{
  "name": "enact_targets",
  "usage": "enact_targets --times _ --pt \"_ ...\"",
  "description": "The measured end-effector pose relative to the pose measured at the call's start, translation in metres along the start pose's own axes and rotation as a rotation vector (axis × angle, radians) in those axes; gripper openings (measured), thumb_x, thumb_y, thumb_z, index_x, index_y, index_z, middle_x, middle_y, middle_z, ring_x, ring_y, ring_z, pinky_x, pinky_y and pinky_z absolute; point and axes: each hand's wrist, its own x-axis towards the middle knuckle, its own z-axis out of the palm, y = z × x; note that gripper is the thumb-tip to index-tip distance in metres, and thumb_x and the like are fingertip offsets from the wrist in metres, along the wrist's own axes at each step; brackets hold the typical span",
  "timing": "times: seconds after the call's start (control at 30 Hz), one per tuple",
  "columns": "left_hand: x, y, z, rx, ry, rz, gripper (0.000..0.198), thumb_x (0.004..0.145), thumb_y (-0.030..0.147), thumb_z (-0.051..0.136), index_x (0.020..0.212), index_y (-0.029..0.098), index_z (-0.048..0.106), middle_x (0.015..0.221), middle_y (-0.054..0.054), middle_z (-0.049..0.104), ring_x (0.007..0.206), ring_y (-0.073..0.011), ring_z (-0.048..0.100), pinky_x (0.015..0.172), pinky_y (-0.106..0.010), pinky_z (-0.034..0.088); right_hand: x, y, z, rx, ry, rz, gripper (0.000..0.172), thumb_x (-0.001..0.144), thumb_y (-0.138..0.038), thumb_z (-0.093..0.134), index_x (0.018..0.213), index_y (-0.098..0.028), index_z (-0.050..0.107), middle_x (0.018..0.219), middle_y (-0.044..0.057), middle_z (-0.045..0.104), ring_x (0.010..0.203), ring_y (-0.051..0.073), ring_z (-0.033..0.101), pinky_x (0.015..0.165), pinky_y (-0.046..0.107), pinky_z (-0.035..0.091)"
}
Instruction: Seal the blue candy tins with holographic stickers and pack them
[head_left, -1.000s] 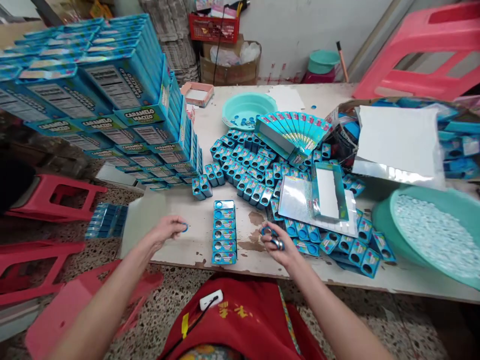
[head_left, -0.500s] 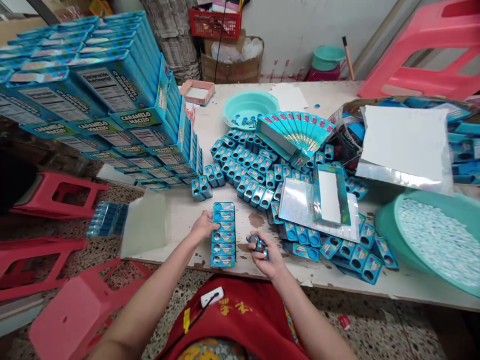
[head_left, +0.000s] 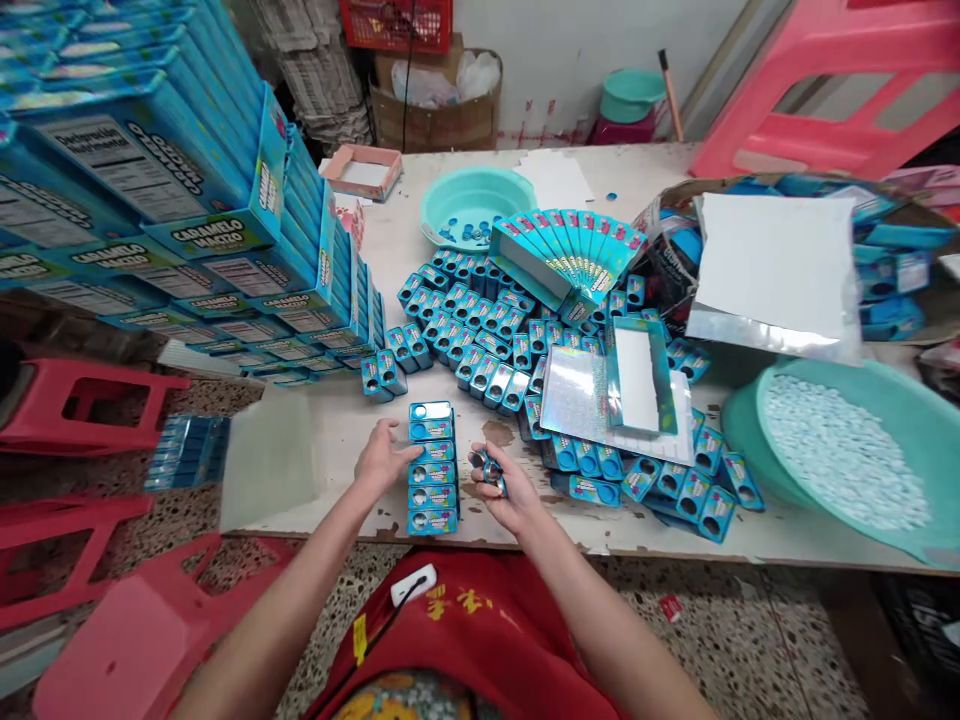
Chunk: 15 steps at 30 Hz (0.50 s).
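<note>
A column of several small blue candy boxes [head_left: 433, 475], each with a round hole or disc on its top face, stands near the table's front edge. My left hand [head_left: 384, 455] is at its left side, fingers apart, with a digit reaching to the boxes; it holds nothing. To the right of the column, my right hand [head_left: 514, 495] is closed around several small round caps [head_left: 489, 470], shiny silver and blue. A turquoise basin [head_left: 433, 212] farther back has similar round blue pieces at its bottom.
Many more small blue boxes [head_left: 480, 335] crowd the table's middle. A tall stack of blue display cartons [head_left: 217, 240] rises at left. At right sit a silvery sheet [head_left: 577, 390], an open carton [head_left: 667, 390] and a large basin [head_left: 742, 420] of white pieces. Red stools [head_left: 112, 640] stand at lower left.
The whole view has shifted slightly. My left hand has drawn back a little from the column of boxes. My right hand still holds the caps, turned slightly.
</note>
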Motion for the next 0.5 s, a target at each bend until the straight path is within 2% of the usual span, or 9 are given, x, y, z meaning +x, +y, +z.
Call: enact_targets --times 0.03,0.07,0.17,0.23,0.33,0.43,0.5 --pt "-0.013 0.007 0.0 0.005 0.055 0.058 0.047 0.066 0.041 0.069 0.104 0.022 0.049 0.085 0.001 0.053 0.06 -0.0096 0.049 0.054 -0.021 0.038 -0.001 0.003 0.004 -0.047 0.017 -0.061 0.028 0.064 -0.03 0.076 0.082 -0.013 0.062 0.068 -0.001 0.056 0.047 0.003 0.044 0.029 0.008 0.02" --pt "-0.026 0.014 0.002 -0.018 0.057 0.101 0.042 0.07 0.044 0.065 0.103 0.023 0.051 0.085 0.001 0.054 0.062 -0.0102 0.05 0.056 -0.022 0.039 -0.001 0.008 0.009 -0.103 0.035 -0.131 0.03 0.064 -0.033 0.077 0.082 -0.014 0.063 0.065 -0.002 0.055 0.047 0.003 0.043 0.03 0.009 0.02" --pt "-0.058 0.034 0.018 -0.156 -0.145 0.208 0.026 0.075 0.042 0.058 0.089 0.02 0.057 0.075 0.002 0.055 0.062 -0.0108 0.051 0.058 -0.022 0.041 -0.002 0.024 0.02 -0.263 0.086 -0.317 0.034 0.065 -0.042 0.074 0.083 -0.016 0.063 0.058 -0.005 0.05 0.044 0.004 0.041 0.031 0.011 0.024" --pt "-0.069 0.041 0.03 -0.173 -0.185 0.248 0.018 0.074 0.035 0.06 0.077 0.018 0.056 0.073 0.002 0.055 0.064 -0.0111 0.051 0.06 -0.023 0.041 -0.002 0.035 0.025 -0.305 0.105 -0.381 0.035 0.065 -0.045 0.073 0.083 -0.016 0.063 0.057 -0.006 0.05 0.043 0.003 0.039 0.032 0.012 0.025" --pt "-0.078 0.039 0.035 -0.143 -0.107 0.335 0.01 0.075 0.026 0.058 0.071 0.017 0.057 0.079 0.0 0.054 0.071 -0.0119 0.053 0.067 -0.024 0.043 0.0 0.046 0.026 -0.267 0.09 -0.365 0.032 0.062 -0.039 0.077 0.078 -0.016 0.061 0.055 -0.007 0.049 0.04 0.002 0.036 0.031 0.012 0.023" --pt "-0.08 0.028 0.026 -0.151 -0.05 0.463 0.01 0.079 0.026 0.056 0.077 0.019 0.062 0.088 -0.002 0.055 0.082 -0.0133 0.055 0.076 -0.025 0.044 0.003 0.046 0.022 -0.147 0.032 -0.27 0.028 0.06 -0.03 0.078 0.076 -0.016 0.059 0.056 -0.007 0.049 0.041 0.002 0.038 0.03 0.01 0.018" --pt "-0.077 0.019 0.017 -0.151 0.025 0.478 0.013 0.081 0.03 0.055 0.082 0.02 0.064 0.09 -0.002 0.056 0.085 -0.0142 0.056 0.079 -0.025 0.044 0.005 0.043 0.02 -0.075 -0.001 -0.219 0.026 0.061 -0.027 0.078 0.077 -0.016 0.059 0.059 -0.006 0.052 0.045 0.002 0.044 0.03 0.009 0.019"
